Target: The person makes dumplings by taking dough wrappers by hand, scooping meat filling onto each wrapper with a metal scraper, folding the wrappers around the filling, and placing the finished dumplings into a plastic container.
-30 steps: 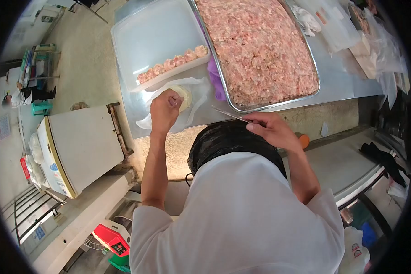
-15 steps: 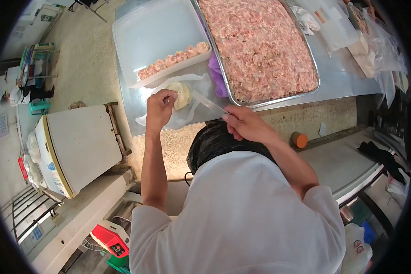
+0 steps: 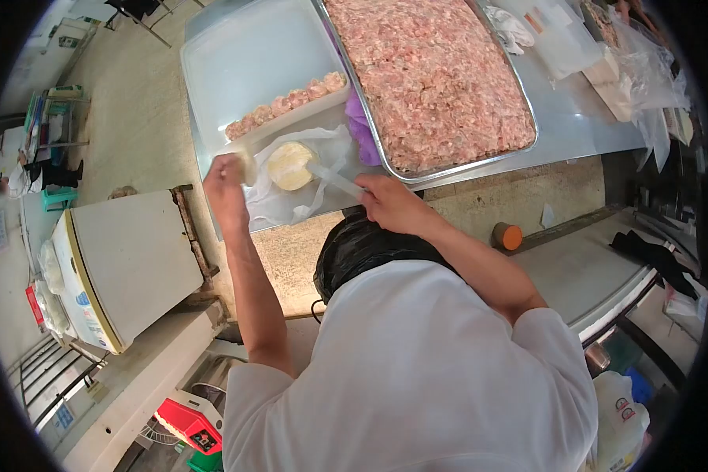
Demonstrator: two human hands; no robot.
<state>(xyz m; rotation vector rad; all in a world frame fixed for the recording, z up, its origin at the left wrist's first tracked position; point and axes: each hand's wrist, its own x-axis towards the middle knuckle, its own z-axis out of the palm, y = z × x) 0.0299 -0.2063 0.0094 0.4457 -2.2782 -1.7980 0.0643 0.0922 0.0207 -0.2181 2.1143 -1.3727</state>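
Your left hand point(image 3: 226, 179) is out near the surface's front left edge, its fingers pinching a pale wrapper point(image 3: 246, 167) that is blurred. Your right hand point(image 3: 389, 203) is closed around one end of a flat, narrow blade point(image 3: 340, 182), which slants up and left so that its tip overlaps the right edge of a stack of round wrappers point(image 3: 289, 164); you cannot tell whether it touches them. The stack sits on crumpled white plastic point(image 3: 279, 206), between your two hands on the metal surface point(image 3: 578, 130). Just beyond it, a row of filled dumplings point(image 3: 287, 104) lines the near side of a pale plastic box point(image 3: 252, 59). To the right, a metal tray point(image 3: 464, 164) holds a broad bed of minced meat point(image 3: 440, 82), with a purple cloth point(image 3: 360, 130) bunched beside its left edge.
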